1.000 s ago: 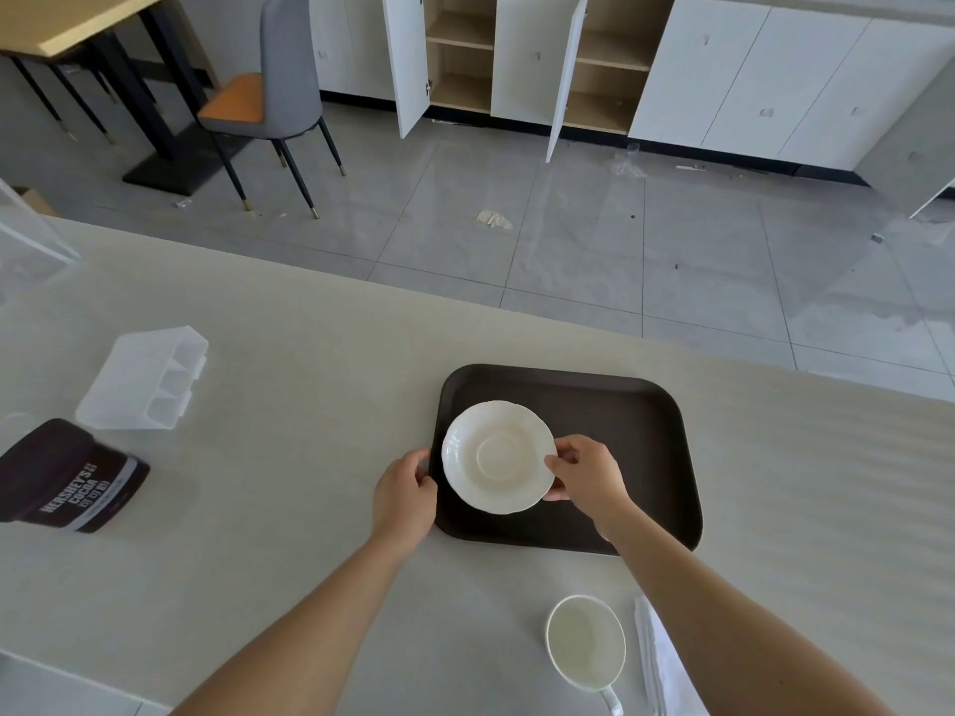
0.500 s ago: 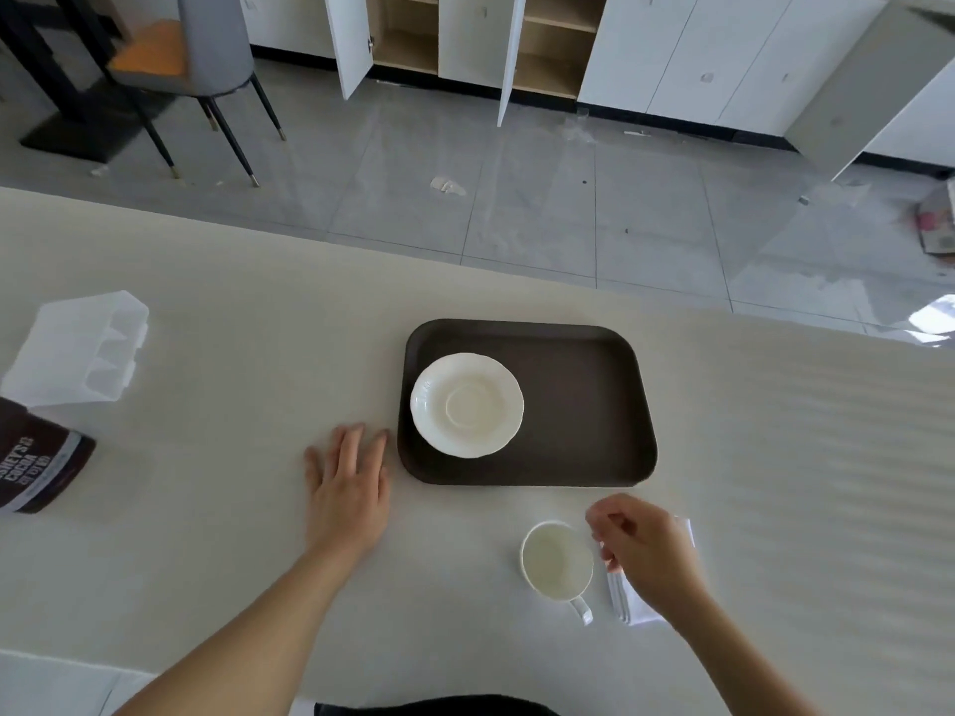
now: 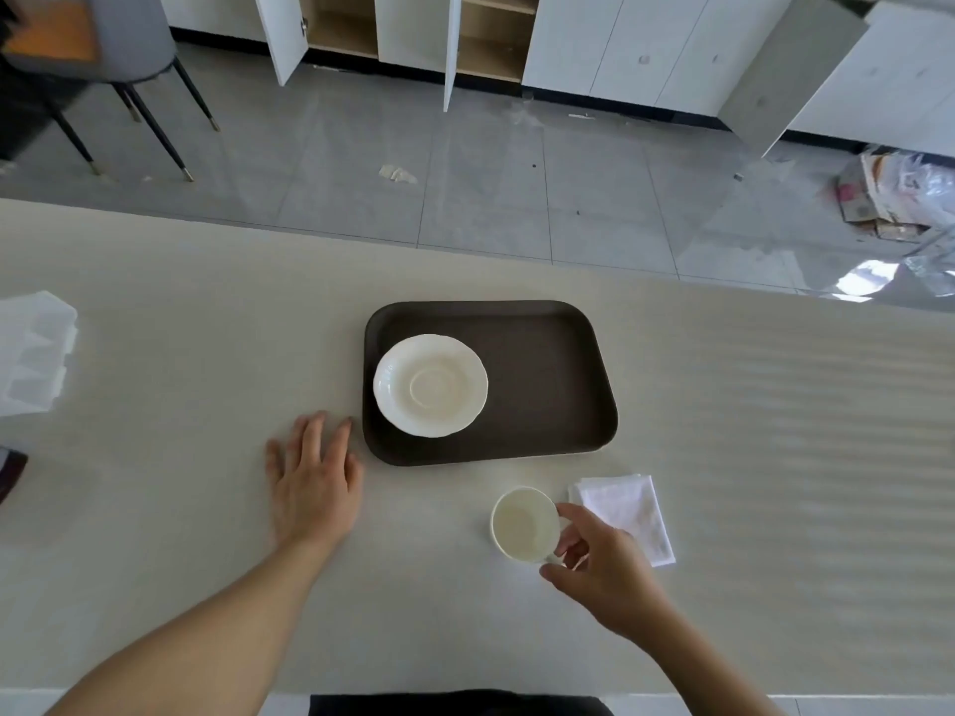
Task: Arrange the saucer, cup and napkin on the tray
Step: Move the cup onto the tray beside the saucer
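Tray: dark brown rectangular plastic tray (image 3: 548, 385), white scalloped saucer (image 3: 430, 385) on left half.
Right hand (image 3: 602, 571): curled around white ceramic cup (image 3: 523, 524), beside folded white napkin (image 3: 628, 514).
Left hand (image 3: 312, 483): flat, fingers spread, empty.

Clear plastic organizer (image 3: 33, 354), grey chair (image 3: 124, 49)

Saucer (image 3: 430, 385): glazed white ceramic, glossy, with a scalloped rim. Cup (image 3: 523, 524): the same glossy white ceramic. Tray (image 3: 548, 385): dark brown, matt, apparently plastic. Napkin (image 3: 628, 514): white cloth or soft paper, matt and faintly textured. Table (image 3: 775, 457): pale cream top, smooth with a dull sheen. Floor (image 3: 465, 188): grey tiles, polished and reflective. Container (image 3: 33, 354) at left: translucent plastic.
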Action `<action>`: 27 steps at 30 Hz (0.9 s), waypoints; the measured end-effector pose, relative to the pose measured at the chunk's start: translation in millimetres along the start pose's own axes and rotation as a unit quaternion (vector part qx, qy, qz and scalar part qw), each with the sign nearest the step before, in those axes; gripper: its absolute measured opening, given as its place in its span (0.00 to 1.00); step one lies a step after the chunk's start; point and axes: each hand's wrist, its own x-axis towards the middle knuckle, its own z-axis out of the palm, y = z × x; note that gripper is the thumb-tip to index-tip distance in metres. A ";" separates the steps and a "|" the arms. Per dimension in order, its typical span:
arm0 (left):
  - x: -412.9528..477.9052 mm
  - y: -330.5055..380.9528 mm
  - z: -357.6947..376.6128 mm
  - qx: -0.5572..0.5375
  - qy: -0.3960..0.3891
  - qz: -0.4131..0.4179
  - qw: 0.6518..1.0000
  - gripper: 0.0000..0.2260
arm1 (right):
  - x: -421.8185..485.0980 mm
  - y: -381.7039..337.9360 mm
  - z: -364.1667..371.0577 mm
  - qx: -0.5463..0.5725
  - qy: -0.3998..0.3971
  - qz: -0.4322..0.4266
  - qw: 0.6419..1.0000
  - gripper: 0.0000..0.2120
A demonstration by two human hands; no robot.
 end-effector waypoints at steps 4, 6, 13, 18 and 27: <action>0.1 -1.7 2.8 0.002 0.012 0.000 1.000 0.22 | 5.2 -4.1 -1.8 -0.030 0.033 -0.008 0.999 0.20; 0.3 -1.2 2.4 0.001 0.016 -0.002 1.000 0.21 | 8.6 -4.7 -5.3 -0.045 0.047 -0.011 0.998 0.17; -0.1 -0.8 3.0 -0.002 0.012 -0.006 1.000 0.23 | 41.7 -21.4 -47.0 -0.071 0.108 -0.074 0.989 0.14; 0.5 0.4 0.8 -0.003 0.011 -0.009 1.000 0.23 | 96.1 -33.7 -73.7 -0.111 0.120 -0.111 0.980 0.12; -0.1 3.1 -2.8 0.008 0.011 -0.013 1.000 0.22 | 155.7 -35.3 -73.0 -0.120 0.082 -0.132 0.981 0.11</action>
